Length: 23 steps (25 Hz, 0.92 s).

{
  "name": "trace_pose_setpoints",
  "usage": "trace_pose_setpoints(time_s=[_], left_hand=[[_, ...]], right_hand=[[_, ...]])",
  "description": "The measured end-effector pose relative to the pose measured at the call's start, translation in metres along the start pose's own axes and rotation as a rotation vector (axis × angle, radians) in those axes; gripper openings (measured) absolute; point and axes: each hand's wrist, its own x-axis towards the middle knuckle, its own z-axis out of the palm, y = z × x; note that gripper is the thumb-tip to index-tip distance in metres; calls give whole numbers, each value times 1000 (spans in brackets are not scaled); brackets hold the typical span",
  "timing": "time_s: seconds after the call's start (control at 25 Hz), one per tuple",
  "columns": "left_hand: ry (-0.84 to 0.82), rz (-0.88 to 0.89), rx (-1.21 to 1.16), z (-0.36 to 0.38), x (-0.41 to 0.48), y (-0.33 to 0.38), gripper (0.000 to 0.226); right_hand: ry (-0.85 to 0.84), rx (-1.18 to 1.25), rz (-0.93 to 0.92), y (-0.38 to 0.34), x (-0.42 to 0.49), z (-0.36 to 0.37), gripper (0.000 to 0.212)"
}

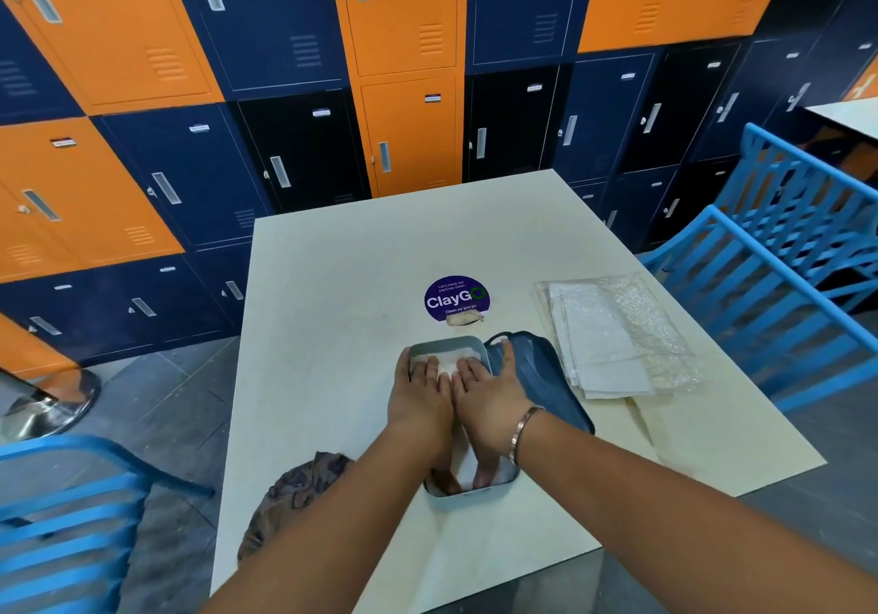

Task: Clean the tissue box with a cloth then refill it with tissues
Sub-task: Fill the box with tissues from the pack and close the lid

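Observation:
A grey-blue tissue box (468, 490) lies open on the table with white tissues (451, 361) inside it. My left hand (420, 399) and my right hand (489, 399) lie side by side, palms down, pressing on the tissues, fingers spread toward the box's far end. The box's dark blue lid (546, 380) rests against the box on the right, under my right wrist. A brown patterned cloth (299, 490) lies crumpled at the table's left edge.
An opened clear plastic pack of white tissues (613, 337) lies to the right of the lid. A round purple sticker (457, 298) sits on the table (356, 280) beyond the box. Blue slatted chairs (779, 280) stand right and lower left. Lockers line the back.

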Motion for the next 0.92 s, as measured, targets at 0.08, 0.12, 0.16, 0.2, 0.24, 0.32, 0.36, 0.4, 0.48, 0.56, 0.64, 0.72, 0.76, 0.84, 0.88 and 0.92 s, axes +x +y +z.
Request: trace_pose_setpoints(time_s=[0.08, 0.12, 0.16, 0.2, 0.24, 0.32, 0.36, 0.4, 0.48, 0.56, 0.64, 0.72, 0.76, 0.84, 0.88, 0.92], left_hand=[[32, 7, 6, -5, -7, -1, 133], [72, 12, -5, -8, -12, -2, 128], [123, 21, -35, -14, -13, -1, 120], [176, 24, -93, -16, -17, -1, 111], [210, 26, -170, -16, -21, -2, 103], [158, 39, -311, -21, -25, 6, 94], [96, 32, -342, -24, -26, 11, 92], [53, 21, -338, -29, -27, 14, 88], [55, -12, -295, -39, -29, 13, 65], [158, -79, -335, -55, -27, 15, 34], [309, -135, -450, -71, -24, 29, 23], [401, -73, -568, -88, -8, 62, 22], [422, -15, -587, -93, 2, 81, 23], [446, 56, -571, -96, 28, 112, 26], [457, 57, -550, -96, 43, 124, 32], [455, 43, -519, -96, 57, 133, 42]], right_hand=[[187, 196, -70, 10, -13, 7, 124], [322, 343, -109, 15, -22, 13, 104], [465, 519, -124, 23, -30, 25, 83], [606, 706, -105, 26, -39, 37, 66], [720, 896, -42, 27, -47, 50, 52], [790, 1205, 177, 37, -61, 90, 37], [751, 1296, 282, 45, -66, 113, 35], [709, 1342, 376, 53, -67, 134, 35], [708, 1361, 554, 73, -69, 165, 34], [783, 1355, 696, 97, -70, 185, 32], [791, 1353, 753, 114, -69, 190, 31], [754, 1358, 749, 133, -63, 197, 29], [720, 1355, 738, 142, -58, 198, 29], [611, 1318, 722, 156, -47, 196, 26], [544, 1273, 720, 163, -42, 195, 22], [478, 1213, 719, 168, -38, 192, 20]])
